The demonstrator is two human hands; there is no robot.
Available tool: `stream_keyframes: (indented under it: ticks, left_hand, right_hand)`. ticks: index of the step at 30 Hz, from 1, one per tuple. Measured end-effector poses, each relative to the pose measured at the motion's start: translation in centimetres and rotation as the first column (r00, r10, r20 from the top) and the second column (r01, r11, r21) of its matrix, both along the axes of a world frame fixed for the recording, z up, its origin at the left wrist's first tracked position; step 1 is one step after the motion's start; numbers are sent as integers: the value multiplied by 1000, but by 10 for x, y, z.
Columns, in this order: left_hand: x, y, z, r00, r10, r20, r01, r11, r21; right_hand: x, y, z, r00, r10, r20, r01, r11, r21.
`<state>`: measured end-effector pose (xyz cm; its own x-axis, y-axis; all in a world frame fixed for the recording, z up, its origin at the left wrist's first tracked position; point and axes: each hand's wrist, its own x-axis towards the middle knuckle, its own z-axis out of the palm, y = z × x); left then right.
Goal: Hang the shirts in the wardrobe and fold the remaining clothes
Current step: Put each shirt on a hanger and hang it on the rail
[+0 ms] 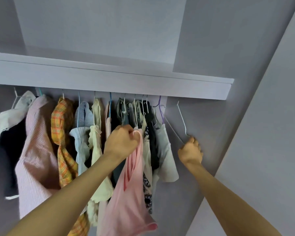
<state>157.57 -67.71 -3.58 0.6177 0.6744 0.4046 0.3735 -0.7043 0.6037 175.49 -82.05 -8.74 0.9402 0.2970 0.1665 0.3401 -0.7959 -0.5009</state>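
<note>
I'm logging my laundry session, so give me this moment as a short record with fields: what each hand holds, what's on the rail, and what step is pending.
left hand: left hand grips the pink top by its upper edge
right hand: right hand holds the bare white hanger at its lower end
rail: row of hung clothes, among them an orange plaid shirt and a pink striped shirt
pink top: not yet on a hanger
shelf: white shelf above the clothes

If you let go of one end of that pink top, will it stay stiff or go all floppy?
Probably floppy: the pink top already hangs limp in soft folds below the left hand that grips it. It looks thin, so likely light. It may slide off the white wire hanger held by the right hand unless settled well.
</note>
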Motion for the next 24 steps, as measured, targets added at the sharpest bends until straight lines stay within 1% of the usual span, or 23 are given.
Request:
stream_keyframes:
  ticks: [2,3,5,6,8,9,11,14,18,20,24]
  left_hand:
    - [0,7,-2,998,7,-66,-11,998,-58]
    - [0,10,-4,998,-18,-59,12,995,-101]
    - [-2,16,-6,996,-88,13,89,977,-195]
    - [-2,17,-7,993,-107,51,116,965,-233]
    - [-4,19,-10,990,-100,99,126,944,-305]
    - [-4,21,-10,991,-84,108,116,935,-336]
    - [-5,23,-12,995,-57,83,83,935,-345]
    - [-9,21,-13,999,-49,12,50,951,-306]
    - [-15,12,-16,996,-78,51,90,942,-323]
    - [-18,10,-18,995,-70,72,90,940,-330]
    - [-25,0,-25,983,-81,167,154,857,-492]
  right_hand:
    - [13,11,-3,998,-47,-46,49,997,59]
    - [19,16,-3,994,-64,-87,72,993,94]
    - [30,26,-3,978,-74,-195,110,977,181]
    - [34,31,-1,967,-46,-251,110,963,246]
    - [35,40,-1,937,97,-336,61,902,428]
    - [32,44,1,927,148,-345,48,864,500]
    - [30,51,2,927,175,-330,47,821,568]
    - [22,52,4,948,200,-248,-13,802,598]
    - [10,36,8,978,182,-105,-91,817,569]
    - [3,25,9,981,178,-73,-114,846,520]
    - [-28,-5,-8,983,181,-42,-138,861,490]
